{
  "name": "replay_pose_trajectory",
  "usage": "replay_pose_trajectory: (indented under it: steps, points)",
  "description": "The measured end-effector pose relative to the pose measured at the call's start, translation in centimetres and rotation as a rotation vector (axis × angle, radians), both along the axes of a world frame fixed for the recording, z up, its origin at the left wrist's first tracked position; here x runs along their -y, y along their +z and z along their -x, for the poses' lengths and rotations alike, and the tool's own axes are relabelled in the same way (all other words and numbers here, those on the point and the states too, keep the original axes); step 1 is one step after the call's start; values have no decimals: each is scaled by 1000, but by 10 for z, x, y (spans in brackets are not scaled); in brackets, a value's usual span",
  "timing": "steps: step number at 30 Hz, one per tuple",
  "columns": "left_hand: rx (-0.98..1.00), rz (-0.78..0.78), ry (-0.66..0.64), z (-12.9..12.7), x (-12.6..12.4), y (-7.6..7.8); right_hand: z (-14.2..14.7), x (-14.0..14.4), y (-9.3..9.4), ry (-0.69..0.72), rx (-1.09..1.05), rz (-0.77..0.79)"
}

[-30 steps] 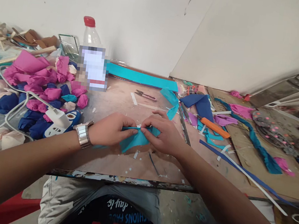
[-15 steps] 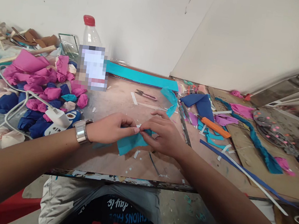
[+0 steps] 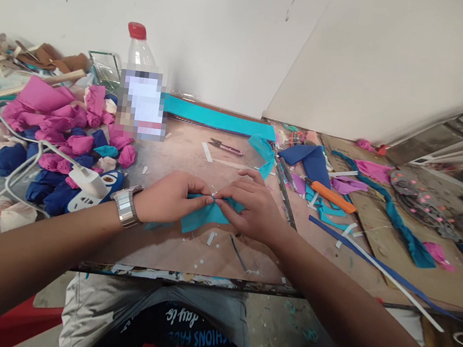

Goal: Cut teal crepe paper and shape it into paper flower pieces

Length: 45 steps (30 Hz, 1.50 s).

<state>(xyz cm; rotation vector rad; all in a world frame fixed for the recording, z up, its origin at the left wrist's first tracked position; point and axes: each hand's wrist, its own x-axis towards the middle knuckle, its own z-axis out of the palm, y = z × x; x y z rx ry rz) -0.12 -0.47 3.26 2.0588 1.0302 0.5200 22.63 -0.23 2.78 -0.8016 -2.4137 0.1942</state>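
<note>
A small teal fabric piece (image 3: 203,218) lies on the worktable (image 3: 171,248) in front of me. My left hand (image 3: 172,197), with a metal watch on its wrist, pinches the piece's top edge from the left. My right hand (image 3: 250,209) pinches the same edge from the right, fingertips meeting those of the left at the middle. Most of the piece's upper part is hidden under my fingers; a lower corner sticks out toward me.
A pile of pink, navy and cream fabric rolls (image 3: 63,130), a white power strip (image 3: 86,186) with its cable and a red-capped bottle (image 3: 139,80) are at left. Behind lie a long teal strip (image 3: 221,120) and thread snips (image 3: 226,148). An orange-handled knife (image 3: 332,197), a metal ruler (image 3: 286,194) and fabric scraps lie at right.
Both hands shifted slightly while working the teal piece's top edge between their fingertips; the piece's lower corner moved a little left. Nothing else on the table moved.
</note>
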Motion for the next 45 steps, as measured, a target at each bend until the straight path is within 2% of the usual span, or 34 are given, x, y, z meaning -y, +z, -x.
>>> replay_pose_trajectory:
  steps: [5, 10, 15, 21, 27, 35, 41, 45]
  points:
    - [-101, -203, 32, -2, 7, 2, 4, 2, 0, -58, -11, 72]
    - [-274, -427, 27, -4, 11, -3, 6, 4, 1, -76, 39, 127]
    - [-355, -511, 14, -4, 10, -5, 4, 2, -2, -95, 16, 214]
    - [-381, -498, 21, -2, 8, -5, 4, 2, -1, -89, -26, 214]
    - [-255, -468, 42, -2, 9, -6, 5, 3, 1, -78, 23, 255]
    - [-203, -336, 54, -2, 7, -3, 0, 1, 0, -49, 1, 175]
    - [-104, -199, 67, -1, 5, 2, -2, -1, 0, -95, -68, 195]
    - [-73, -165, 57, 0, 3, 0, -2, -1, 1, -93, -97, 180]
